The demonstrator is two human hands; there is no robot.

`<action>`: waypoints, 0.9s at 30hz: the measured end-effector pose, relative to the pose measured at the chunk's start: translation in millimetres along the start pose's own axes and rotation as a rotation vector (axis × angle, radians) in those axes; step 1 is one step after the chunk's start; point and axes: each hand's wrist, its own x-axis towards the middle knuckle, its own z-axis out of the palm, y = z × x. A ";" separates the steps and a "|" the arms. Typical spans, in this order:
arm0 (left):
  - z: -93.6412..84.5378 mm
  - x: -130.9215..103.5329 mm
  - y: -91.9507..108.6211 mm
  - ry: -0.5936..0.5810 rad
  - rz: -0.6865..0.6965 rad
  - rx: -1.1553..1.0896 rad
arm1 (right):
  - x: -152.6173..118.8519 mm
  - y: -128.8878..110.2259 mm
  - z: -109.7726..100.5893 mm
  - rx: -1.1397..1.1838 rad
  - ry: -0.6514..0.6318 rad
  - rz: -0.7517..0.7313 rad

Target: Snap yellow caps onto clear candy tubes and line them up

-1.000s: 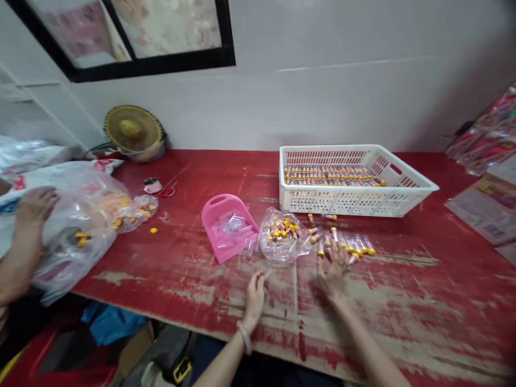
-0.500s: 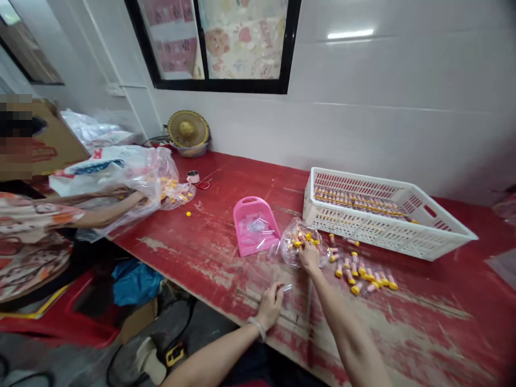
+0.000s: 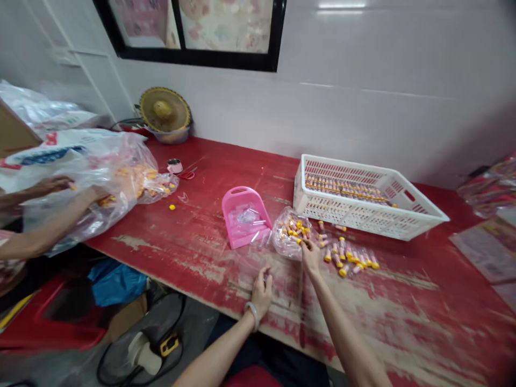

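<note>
My left hand point(image 3: 263, 294), with a band at the wrist, is closed over the near part of the table around a small clear tube, mostly hidden by the fingers. My right hand point(image 3: 311, 258) pinches a small yellow-capped piece point(image 3: 299, 241) at the edge of a clear plastic bag point(image 3: 284, 248). Inside that bag lie several yellow-and-pink pieces point(image 3: 293, 227). Left of the bag, a pink scoop point(image 3: 237, 236) holds clear tubes point(image 3: 258, 235). Filled tubes with yellow caps point(image 3: 350, 257) are scattered to the right of my right hand.
A white crate point(image 3: 363, 219) with rows of filled tubes stands behind the loose ones. At left, a co-worker's hands point(image 3: 54, 184) are at a large plastic bag point(image 3: 121, 188) of yellow pieces. Scissors point(image 3: 187, 174), tape roll point(image 3: 174, 165) and a straw hat point(image 3: 165, 110) are farther back.
My right hand has drawn back from inside the bag with a yellow-capped piece. The tube in my left hand no longer sticks out to the right. The whole view has shifted.
</note>
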 end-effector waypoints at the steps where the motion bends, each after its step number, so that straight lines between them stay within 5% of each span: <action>1: -0.3 -0.1 1.8 0.002 0.001 0.006 | -18.2 6.8 -7.2 0.060 -0.027 0.028; 7: -1.8 1.4 4.5 -0.167 0.200 0.153 | -98.4 30.6 -15.3 0.377 -0.105 0.177; 11: -3.0 3.4 1.3 -0.160 0.299 0.257 | -99.2 29.3 -10.7 0.480 -0.101 0.184; 19: -3.7 -1.6 2.0 -0.084 0.259 0.294 | -100.3 17.8 -10.8 0.486 -0.211 0.164; 27: -3.4 17.0 30.5 0.022 0.090 -0.060 | -92.2 6.7 18.4 0.771 -0.101 0.316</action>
